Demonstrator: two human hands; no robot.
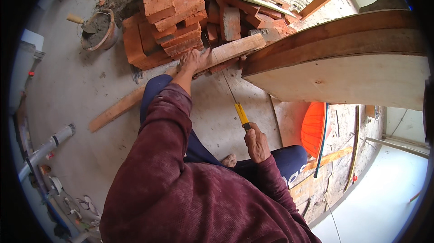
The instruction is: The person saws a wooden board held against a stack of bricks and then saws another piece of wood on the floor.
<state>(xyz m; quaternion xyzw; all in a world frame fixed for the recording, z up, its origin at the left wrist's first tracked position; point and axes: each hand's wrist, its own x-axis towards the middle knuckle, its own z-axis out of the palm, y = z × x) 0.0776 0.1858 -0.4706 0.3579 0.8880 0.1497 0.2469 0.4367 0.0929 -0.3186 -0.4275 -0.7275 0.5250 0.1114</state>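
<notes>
My right hand (pixel 257 143) is closed round the black and yellow handle of a hand saw (pixel 242 115). Its thin blade, seen nearly edge-on, runs up and away across a long wooden plank (pixel 235 49). Just left of the blade, my left hand (pixel 193 60) grips the plank, its fingers over the upper side. The plank slants from the floor at lower left, past my bent left knee, to its far end against the bricks (pixel 181 5). Whether the blade has cut into the wood cannot be made out.
A bucket (pixel 108 39) of grey mortar with a trowel stands at the far left. A large wooden panel box (pixel 334 75) juts in from the right, above an orange round thing (pixel 313 127). A grey pipe (pixel 47 150) lies at the left, near scattered odds and ends.
</notes>
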